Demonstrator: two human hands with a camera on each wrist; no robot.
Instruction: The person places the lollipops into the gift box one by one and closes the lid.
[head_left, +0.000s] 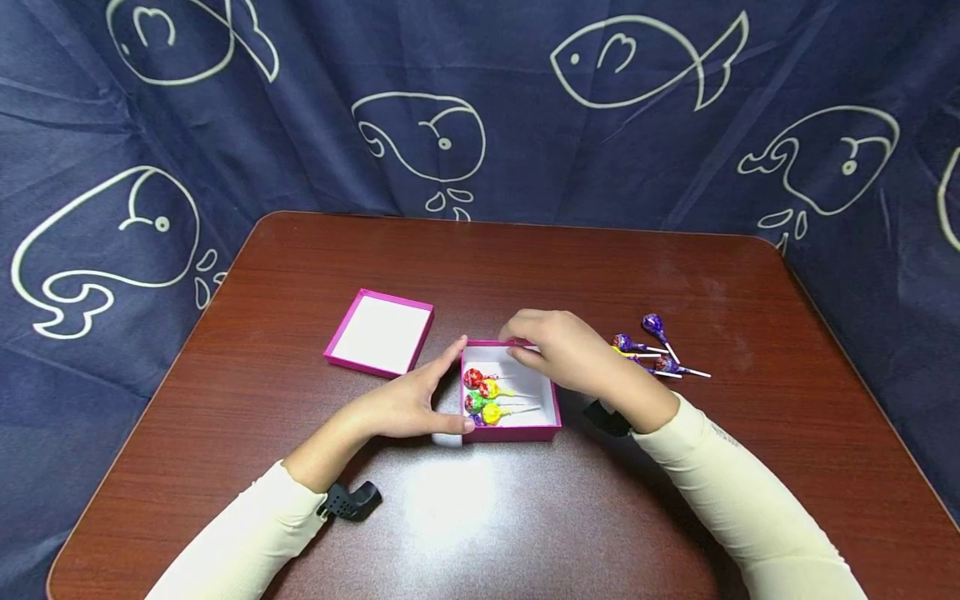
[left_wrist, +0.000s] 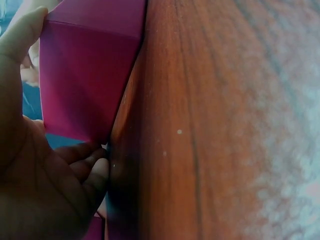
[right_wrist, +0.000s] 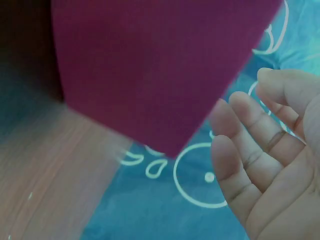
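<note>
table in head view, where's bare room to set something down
The table is bare between lid and curtain, left of the lid, and in front of the box between the sleeves. Crowded around the box: left hand, right hand, and loose lollipops on the right.

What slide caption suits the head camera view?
Left hand grips a pink box of lollipops, right hand over its far edge, lid to the left, more lollipops to the right.

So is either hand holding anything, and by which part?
The left hand holds the open magenta square cardboard box by its left side, thumb at the near corner and fingers at the far one. The right hand holds nothing visible.
</note>
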